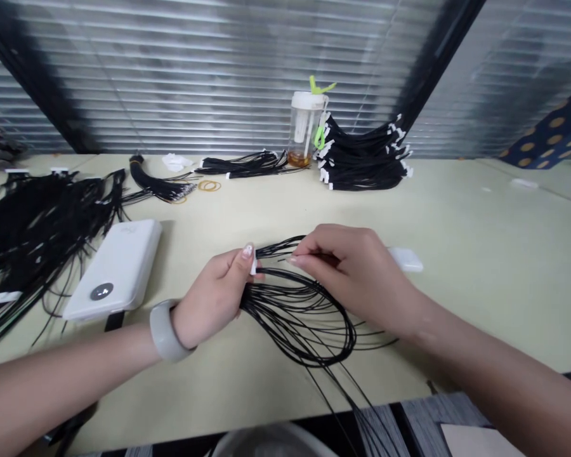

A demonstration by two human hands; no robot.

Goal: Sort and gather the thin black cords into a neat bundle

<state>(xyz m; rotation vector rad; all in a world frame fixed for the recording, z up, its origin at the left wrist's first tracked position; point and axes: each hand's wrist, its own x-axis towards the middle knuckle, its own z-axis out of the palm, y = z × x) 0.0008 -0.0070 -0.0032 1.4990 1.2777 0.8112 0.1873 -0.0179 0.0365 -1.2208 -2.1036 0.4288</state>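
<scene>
My left hand (221, 282) is closed around a bundle of thin black wires and a small white connector (254, 261), which shows at the thumb. Looped black wires (309, 317) fan out from this hand to the right, and some hang over the table's front edge. With thumb and forefinger pinched, my right hand (347, 270) holds the end of one black wire (282, 260) just right of the connector. A small gap separates that wire's tip from the connector. The other fingers of the right hand are curled and partly hidden.
A white power bank (117, 266) and a heap of black wires (33, 222) lie at left. Behind are a wire bundle (155, 181), rubber bands (209, 185), a lidded cup (307, 130) and stacked wire harnesses (364, 155). A small white case (406, 259) sits beyond my right wrist.
</scene>
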